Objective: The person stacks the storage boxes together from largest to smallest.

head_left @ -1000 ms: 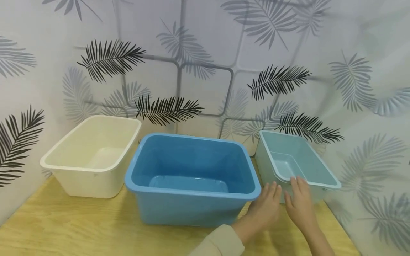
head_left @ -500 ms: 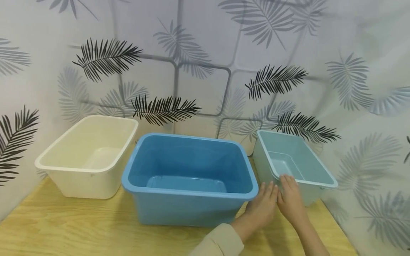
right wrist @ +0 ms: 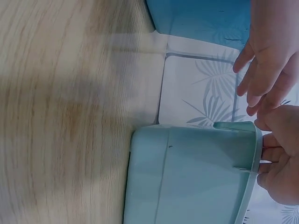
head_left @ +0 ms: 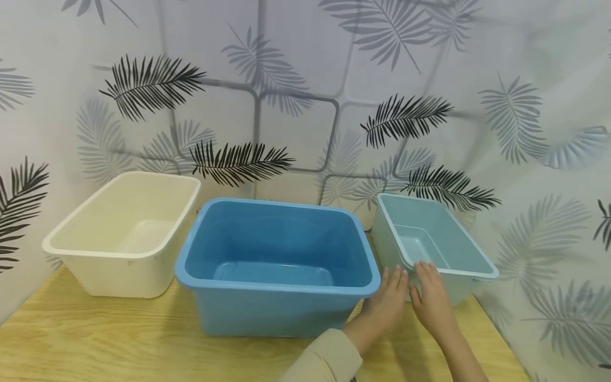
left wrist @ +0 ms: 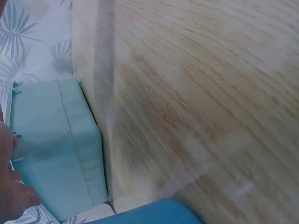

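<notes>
My right hand (head_left: pixel 431 300) rests its fingertips on the near left corner of a pale green plastic tub (head_left: pixel 465 289). In the right wrist view, the fingers of my right hand (right wrist: pixel 282 151) reach over that rim and their tips are hidden. My left hand (head_left: pixel 384 302) lies just beside it, in the gap between the pale green tub and a larger blue tub (head_left: pixel 277 313), its fingers nearly straight. From the right wrist, the left hand (right wrist: pixel 275 56) holds nothing. Whether it touches either tub I cannot tell. Both tubs stand upright with no contents visible.
A cream white tub (head_left: pixel 119 270) stands at the left on the wood-grain table (head_left: pixel 119 339). Behind the tubs hangs a leaf-patterned sheet (head_left: pixel 305 69), which also runs along the right side of the table.
My right hand has shifted left along the rim toward the left hand, then stayed close to it. The left hand barely moves. The whole view has drifted slightly right; the tubs stay put.
</notes>
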Action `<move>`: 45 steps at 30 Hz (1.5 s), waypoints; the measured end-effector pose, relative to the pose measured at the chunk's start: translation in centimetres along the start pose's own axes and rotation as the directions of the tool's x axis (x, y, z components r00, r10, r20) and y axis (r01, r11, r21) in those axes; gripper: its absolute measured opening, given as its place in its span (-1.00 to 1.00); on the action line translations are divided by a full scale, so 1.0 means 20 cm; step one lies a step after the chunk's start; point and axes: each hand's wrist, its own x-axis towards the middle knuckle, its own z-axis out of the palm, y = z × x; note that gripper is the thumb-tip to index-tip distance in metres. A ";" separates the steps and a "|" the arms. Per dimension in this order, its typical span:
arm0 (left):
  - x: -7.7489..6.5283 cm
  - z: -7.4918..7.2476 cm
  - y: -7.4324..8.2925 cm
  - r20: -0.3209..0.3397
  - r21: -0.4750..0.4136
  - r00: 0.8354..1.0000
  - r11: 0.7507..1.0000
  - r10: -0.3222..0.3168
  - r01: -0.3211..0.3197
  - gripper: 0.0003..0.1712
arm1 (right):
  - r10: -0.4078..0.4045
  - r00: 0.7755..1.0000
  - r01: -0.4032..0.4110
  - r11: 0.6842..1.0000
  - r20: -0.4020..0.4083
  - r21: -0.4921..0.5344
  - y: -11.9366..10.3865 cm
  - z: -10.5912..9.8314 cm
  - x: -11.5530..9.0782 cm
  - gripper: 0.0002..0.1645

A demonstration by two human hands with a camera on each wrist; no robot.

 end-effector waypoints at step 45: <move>-0.01 0.00 0.04 -0.075 0.097 0.992 0.991 0.104 -0.096 -0.10 | 0.022 0.995 -0.018 0.999 -0.100 0.035 0.00 -0.11 -0.10 -0.61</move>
